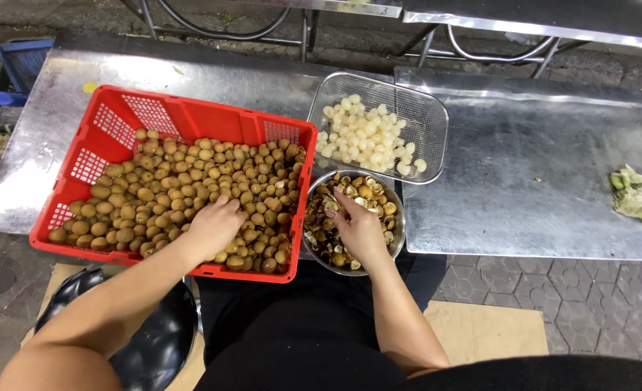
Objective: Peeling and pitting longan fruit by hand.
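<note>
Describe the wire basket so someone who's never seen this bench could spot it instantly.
Start at the big red crate of brown fruit on the metal table. Just past its far right corner sits the wire basket, directly beyond the round metal bowl of shells under the right hand. It alone is see-through mesh, holding pale, peeled white fruit.

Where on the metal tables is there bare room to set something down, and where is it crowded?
Bare metal lies on the right table between the wire basket and the green rag, and behind the red crate. It is crowded where crate, basket and steel bowl meet: the left hand is in the crate, the right hand over the bowl.
</note>
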